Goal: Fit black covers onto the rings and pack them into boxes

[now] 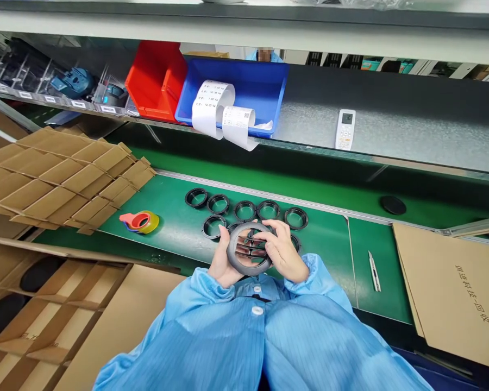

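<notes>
Close to my chest, my left hand [220, 265] grips the left rim of a round dark grey ring with slats across its opening, like an air vent [237, 259]. Some of its fingers show behind the slats. On the other side, my right hand [284, 251] is closed on the upper right of the vent, its fingertips at the slats. Beyond the hands, several black rings lie on the green bench, such as one black ring [296, 227] at the right end of the back row. Parts of the nearer rings are hidden by my hands and the vent.
On the green bench [326, 255] are a tape roll [150, 229], a utility knife [374, 271] and a black disc [393, 205]. Cardboard dividers [65, 179] lean at left; a cardboard sheet [452, 293] lies right. Above hang a red bin [152, 81], blue bin [261, 81] and remote [345, 129].
</notes>
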A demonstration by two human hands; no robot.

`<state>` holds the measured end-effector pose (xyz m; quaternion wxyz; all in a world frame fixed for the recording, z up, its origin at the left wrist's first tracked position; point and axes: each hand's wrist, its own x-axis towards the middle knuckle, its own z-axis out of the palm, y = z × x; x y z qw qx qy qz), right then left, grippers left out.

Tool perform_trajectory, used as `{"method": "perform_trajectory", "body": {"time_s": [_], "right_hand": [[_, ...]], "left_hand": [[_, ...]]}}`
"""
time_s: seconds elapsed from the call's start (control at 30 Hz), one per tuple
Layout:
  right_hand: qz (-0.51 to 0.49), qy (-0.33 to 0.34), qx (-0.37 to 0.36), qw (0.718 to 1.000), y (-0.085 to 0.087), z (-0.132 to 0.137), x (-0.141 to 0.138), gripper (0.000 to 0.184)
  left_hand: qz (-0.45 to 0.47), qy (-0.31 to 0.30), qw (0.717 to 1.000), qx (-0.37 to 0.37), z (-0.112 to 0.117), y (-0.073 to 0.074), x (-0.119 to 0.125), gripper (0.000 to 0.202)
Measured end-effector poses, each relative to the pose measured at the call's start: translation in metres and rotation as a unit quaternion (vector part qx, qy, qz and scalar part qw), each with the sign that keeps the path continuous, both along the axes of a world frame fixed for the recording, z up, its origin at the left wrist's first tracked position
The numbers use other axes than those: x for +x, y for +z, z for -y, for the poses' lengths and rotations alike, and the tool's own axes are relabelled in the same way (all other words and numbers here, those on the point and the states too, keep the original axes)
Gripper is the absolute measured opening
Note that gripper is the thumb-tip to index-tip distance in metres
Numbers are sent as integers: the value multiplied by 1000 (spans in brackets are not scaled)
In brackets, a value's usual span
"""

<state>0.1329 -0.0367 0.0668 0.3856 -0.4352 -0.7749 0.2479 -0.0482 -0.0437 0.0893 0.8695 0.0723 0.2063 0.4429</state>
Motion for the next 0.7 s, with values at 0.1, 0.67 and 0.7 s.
{"method": "perform_trajectory", "body": {"time_s": [0.1, 0.67, 0.7], "right_hand": [[-6, -3, -14, 1000, -1, 5, 7, 55], [-53, 15, -26, 998, -8, 18, 34, 55], [-60, 13, -23, 998, -9, 19, 34, 55]], "left_hand": [[11, -10, 1000, 2, 2, -2, 8, 77], [0, 17, 1000, -14, 19, -6, 32, 78], [-7, 20, 1000, -15, 19, -7, 31, 78]]}}
